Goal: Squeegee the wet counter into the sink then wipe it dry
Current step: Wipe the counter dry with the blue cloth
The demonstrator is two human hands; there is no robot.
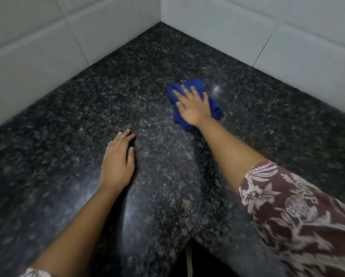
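Drying stage, judged from the cloth in use; no squeegee or sink in view. Right hand (192, 105) lies flat on a bunched blue cloth (195, 92), fingers (185, 90) spread and pressing down on it rather than curled around it, toward the far right side of the dark speckled tabletop (87, 116) near the tiled wall (287, 47). Left hand (117, 158) rests palm-down on the stone, released, grasping nothing, apparently bracing. Risks: with only flat pressure, the cloth could slip out or bunch further, leaving streaks; the corner (160, 24) where the walls meet may be missed; a bracing palm on damp stone could slide. Surface wetness cannot be judged through the blur.
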